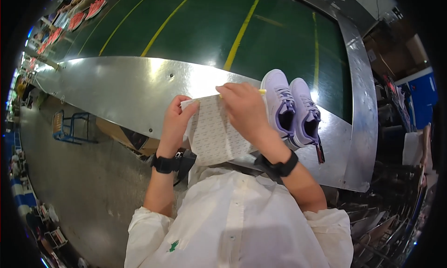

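Your left hand (176, 123) pinches the top left corner of the printed sheet (212, 133), in front of your shirt. Your right hand (247, 110) is curled over the sheet, seeming to pinch a thin yellow thing (263, 91). You look to be busy working on the sheet, so the next move calls for holding it still. Two pale purple shoes (278, 84) sit on the shiny metal desk (121, 84), beside a green top (195, 35). A blue stool (70, 127) stands on the gray floor (93, 193).

White sheet (212, 128), print too sm. to read; yellow item (263, 91) partly hidden by R. hand (244, 110); far coral shoes (55, 35), upper L., blurred; shirt (209, 212) cut off below.
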### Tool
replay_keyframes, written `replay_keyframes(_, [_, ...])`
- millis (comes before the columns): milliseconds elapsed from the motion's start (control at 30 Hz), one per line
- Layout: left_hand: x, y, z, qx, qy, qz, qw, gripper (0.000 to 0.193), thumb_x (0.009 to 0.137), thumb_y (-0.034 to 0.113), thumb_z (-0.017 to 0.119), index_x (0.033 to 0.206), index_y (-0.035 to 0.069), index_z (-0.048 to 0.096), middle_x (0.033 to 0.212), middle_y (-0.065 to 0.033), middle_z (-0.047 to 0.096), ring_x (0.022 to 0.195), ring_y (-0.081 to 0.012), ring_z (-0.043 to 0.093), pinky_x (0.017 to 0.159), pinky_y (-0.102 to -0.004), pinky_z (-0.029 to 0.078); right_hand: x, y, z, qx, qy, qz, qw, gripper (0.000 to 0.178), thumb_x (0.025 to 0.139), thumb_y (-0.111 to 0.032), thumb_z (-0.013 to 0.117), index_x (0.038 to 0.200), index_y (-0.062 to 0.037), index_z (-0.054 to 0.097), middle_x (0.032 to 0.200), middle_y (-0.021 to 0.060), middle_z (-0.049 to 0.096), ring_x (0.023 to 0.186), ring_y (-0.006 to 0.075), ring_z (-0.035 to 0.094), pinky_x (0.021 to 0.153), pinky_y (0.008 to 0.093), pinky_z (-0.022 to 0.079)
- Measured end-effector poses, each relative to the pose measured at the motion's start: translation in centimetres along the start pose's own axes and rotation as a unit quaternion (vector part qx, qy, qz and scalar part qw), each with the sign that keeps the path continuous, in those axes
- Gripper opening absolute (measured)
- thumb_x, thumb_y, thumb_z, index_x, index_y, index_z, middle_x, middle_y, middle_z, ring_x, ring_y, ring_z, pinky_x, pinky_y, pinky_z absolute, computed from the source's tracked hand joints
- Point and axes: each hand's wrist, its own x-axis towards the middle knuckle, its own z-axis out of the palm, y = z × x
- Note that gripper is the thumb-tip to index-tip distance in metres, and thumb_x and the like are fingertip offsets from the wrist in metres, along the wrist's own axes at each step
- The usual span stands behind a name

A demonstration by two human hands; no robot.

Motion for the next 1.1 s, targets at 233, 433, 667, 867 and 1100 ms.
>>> replay_keyframes(233, [0.0, -0.1, 0.8, 0.045, 0.044, -0.019, 0.998, 0.023, 0.088, 0.015, 0.060, 0.108, 0.005, 0.054, 0.096, -0.0037, 0.060, 0.088, -0.0118, 0.056, 0.080, -0.0263, 0.045, -2.3, 1.7, 2.8, -0.026, 0.007, -0.021, 0.999, 0.016, 0.068, -0.010, 0.058, 0.084, -0.0063, 0.060, 0.080, 0.0075, 0.058, 0.074, 0.0256, 0.058, 0.066, 0.0369, 0.048])
replay_keyframes(433, [1.5, -1.9, -2.0, 0.061, -0.018, -0.007, 0.998, 0.031, 0.090, 0.020, 0.058, 0.114, 0.003, 0.048, 0.100, -0.0074, 0.057, 0.091, -0.0165, 0.057, 0.078, -0.0306, 0.048, -2.7, 0.9, 4.3, -0.002, -0.010, 0.049, 0.999, 0.008, 0.066, -0.010, 0.061, 0.071, -0.0067, 0.055, 0.076, 0.0090, 0.056, 0.075, 0.0269, 0.059, 0.066, 0.0371, 0.049])
replay_keyframes(667, [5.6, -4.9, -4.3, 0.146, 0.147, 0.011, 0.978, 0.036, 0.092, 0.024, 0.055, 0.116, 0.000, 0.046, 0.113, -0.0170, 0.053, 0.095, -0.0251, 0.059, 0.081, -0.0347, 0.049, -2.0, 1.4, -3.4, 0.314, 0.176, 0.327, 0.874, 0.013, 0.080, -0.011, 0.064, 0.079, 0.0004, 0.057, 0.070, 0.0080, 0.065, 0.062, 0.0125, 0.062, 0.057, 0.0276, 0.049])
replay_keyframes(867, [7.8, -5.5, -4.3, 0.432, 0.156, 0.176, 0.871, 0.043, 0.089, 0.015, 0.057, 0.127, -0.001, 0.043, 0.126, -0.0179, 0.048, 0.112, -0.0253, 0.051, 0.088, -0.0357, 0.045, -7.6, 2.4, -8.8, 0.324, 0.162, 0.389, 0.847, 0.010, 0.079, -0.008, 0.063, 0.078, 0.0001, 0.057, 0.064, 0.0056, 0.061, 0.052, 0.0090, 0.057, 0.048, 0.0246, 0.046])
replay_keyframes(1100, [5.6, -2.3, 7.6, 0.321, -0.190, 0.248, 0.894, 0.049, 0.086, 0.005, 0.057, 0.132, -0.001, 0.041, 0.138, -0.0124, 0.042, 0.124, -0.0250, 0.042, 0.104, -0.0347, 0.032, -7.9, 2.2, -9.7, 0.328, 0.145, 0.438, 0.824, 0.013, 0.074, -0.005, 0.065, 0.084, 0.0007, 0.060, 0.065, 0.0067, 0.064, 0.053, 0.0097, 0.059, 0.047, 0.0234, 0.048])
